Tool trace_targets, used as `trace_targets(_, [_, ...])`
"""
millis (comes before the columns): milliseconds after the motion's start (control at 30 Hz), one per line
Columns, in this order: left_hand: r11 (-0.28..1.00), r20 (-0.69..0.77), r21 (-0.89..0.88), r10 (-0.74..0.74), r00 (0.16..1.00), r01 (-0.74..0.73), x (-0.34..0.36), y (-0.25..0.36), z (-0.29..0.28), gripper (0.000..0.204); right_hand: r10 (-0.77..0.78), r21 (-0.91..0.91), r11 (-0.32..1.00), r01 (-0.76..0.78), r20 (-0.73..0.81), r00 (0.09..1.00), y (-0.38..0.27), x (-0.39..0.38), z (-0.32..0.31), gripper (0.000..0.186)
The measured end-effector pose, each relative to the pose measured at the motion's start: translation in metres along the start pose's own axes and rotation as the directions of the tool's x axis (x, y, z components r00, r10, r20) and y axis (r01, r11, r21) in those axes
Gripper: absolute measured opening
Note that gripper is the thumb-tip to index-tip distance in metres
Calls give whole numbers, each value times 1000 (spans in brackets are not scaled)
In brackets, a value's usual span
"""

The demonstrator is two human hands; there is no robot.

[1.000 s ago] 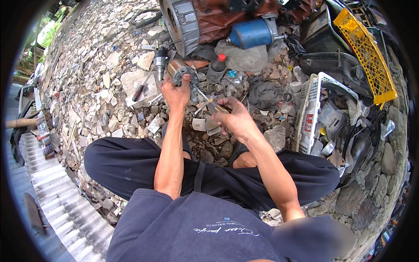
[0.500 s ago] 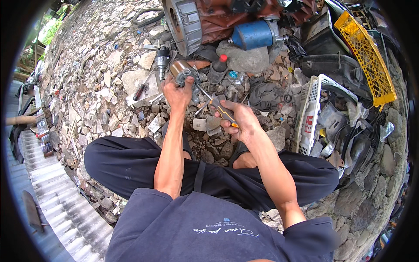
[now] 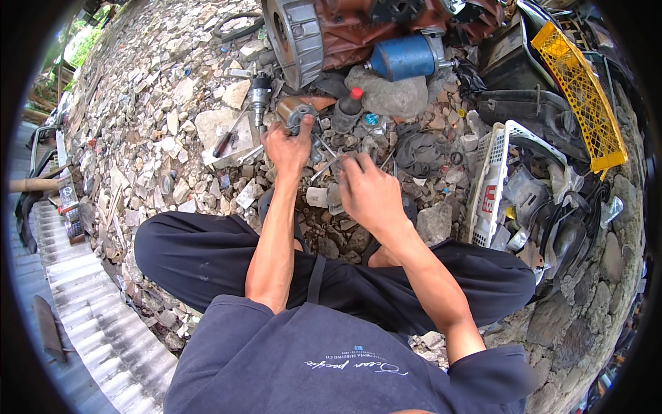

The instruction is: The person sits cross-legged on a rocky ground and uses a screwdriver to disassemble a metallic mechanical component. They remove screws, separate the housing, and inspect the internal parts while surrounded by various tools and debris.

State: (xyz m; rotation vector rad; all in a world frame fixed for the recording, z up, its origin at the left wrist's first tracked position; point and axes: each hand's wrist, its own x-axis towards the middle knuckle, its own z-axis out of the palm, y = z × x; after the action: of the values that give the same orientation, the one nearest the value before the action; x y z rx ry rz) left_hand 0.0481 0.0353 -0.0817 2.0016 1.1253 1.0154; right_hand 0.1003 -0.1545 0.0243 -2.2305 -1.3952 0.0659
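Since 1 s ago my left hand [image 3: 288, 146] has moved up onto the grey metal part [image 3: 298, 114], grip clenched on it, just below-left of the rusty engine block [image 3: 358, 31]. Right hand [image 3: 369, 192] dropped lower, grip closed on the thin metal tool [image 3: 325, 165]; long axis runs lower-left to upper-right, tip twd the part. Looks like work on it's starting

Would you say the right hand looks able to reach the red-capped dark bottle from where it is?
Probably yes: the right hand sits just short of the red-capped dark bottle, with only low rubble and small metal parts between, nothing tall blocking it.
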Motion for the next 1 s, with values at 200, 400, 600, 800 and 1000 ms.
trace_targets(200, [993,27,85,82,996,-84,-4,1,1,64,477,710,-29,-704,628,614,24,16,-7,26])
trace_targets(400, [997,-70,51,61,996,-57,-4,-4,10,69,350,570,742,-354,122,929,24,8,-3,34])
trace_targets(600, [990,44,-64,-125,991,127,-1,-4,13,73,-29,-113,993,21,-64,998,-5,0,-12,25])
trace_targets(800, [999,71,31,-22,997,20,-5,-11,14,64,535,657,353,-666,442,720,12,20,-17,28])
trace_targets(1000, [996,-31,-64,60,998,-62,-1,-13,14,76,436,631,219,-744,619,653,19,14,-19,51])
